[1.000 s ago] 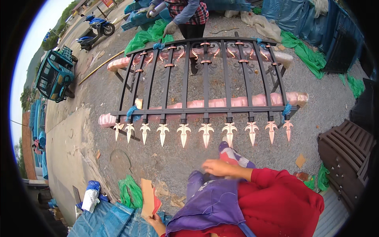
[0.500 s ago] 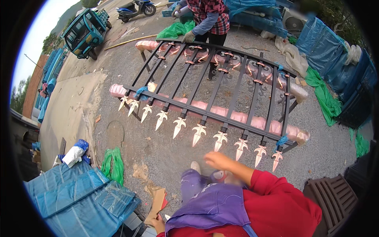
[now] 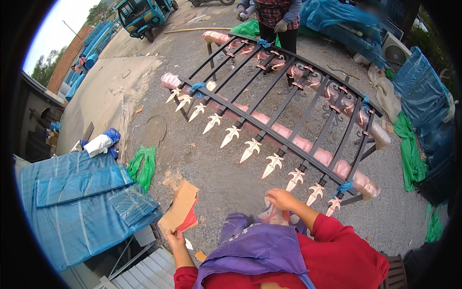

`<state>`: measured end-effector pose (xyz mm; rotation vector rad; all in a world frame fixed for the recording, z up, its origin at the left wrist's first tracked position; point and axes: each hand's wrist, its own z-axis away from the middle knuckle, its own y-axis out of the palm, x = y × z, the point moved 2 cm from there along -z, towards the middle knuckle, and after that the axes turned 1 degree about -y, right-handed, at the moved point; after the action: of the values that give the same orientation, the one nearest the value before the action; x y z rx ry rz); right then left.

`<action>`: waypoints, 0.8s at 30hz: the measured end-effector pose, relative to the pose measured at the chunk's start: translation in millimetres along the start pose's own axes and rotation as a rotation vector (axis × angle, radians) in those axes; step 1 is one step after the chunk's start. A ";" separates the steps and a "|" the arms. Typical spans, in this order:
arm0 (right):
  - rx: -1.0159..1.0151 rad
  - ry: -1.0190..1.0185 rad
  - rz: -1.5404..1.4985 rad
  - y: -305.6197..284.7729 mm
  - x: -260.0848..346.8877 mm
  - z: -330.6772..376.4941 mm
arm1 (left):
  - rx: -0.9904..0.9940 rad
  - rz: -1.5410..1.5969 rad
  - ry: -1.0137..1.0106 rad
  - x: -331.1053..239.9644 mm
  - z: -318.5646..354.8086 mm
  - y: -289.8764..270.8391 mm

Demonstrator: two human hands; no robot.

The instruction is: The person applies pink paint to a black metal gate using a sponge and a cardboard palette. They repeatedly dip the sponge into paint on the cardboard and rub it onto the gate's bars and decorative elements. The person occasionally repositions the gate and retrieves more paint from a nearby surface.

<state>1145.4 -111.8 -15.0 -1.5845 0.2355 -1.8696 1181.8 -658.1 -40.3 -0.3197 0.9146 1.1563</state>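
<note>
My left hand (image 3: 175, 239), low on the left, grips the lower edge of a folded piece of brown cardboard (image 3: 179, 204) with a red patch. My right hand (image 3: 281, 199) is in front of my purple apron (image 3: 255, 250), its fingers curled together; I cannot make out whether anything is in them. Close beyond it are the pale spear tips (image 3: 271, 165) of a black metal fence panel (image 3: 255, 120) with copper-coloured scrolls. The panel lies across two pink-wrapped supports (image 3: 293, 138), with blue ties on its rails.
Across the panel stands a co-worker (image 3: 279, 19) in gloves and a plaid top, holding a pale cylinder. Blue-wrapped stacks (image 3: 82, 202) lie at my left, beside green plastic (image 3: 142, 166). More blue sheeting (image 3: 418, 96) and green sheeting (image 3: 409, 149) line the right. A three-wheeler (image 3: 144, 17) stands far left.
My left hand has brought the cardboard up and forward into fuller view. My right hand has shifted slightly right and lower. The co-worker's hand has come off the far rail. The view has turned.
</note>
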 end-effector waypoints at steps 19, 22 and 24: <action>-0.948 -0.923 -0.277 -93.2 369.2 -63.1 | -0.450 0.587 0.101 -17.7 27.1 -323.1; -0.523 -0.763 -0.165 -17.9 388.6 -102.4 | -0.460 0.639 0.163 -38.9 22.8 -338.9; -0.166 -0.657 -0.112 57.9 377.3 -119.2 | -0.505 0.635 0.155 -43.3 16.8 -351.7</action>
<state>1040.2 -410.1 229.8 -2.2658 0.0071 -1.3304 1496.3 -818.2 -76.2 -0.5546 0.8730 1.9795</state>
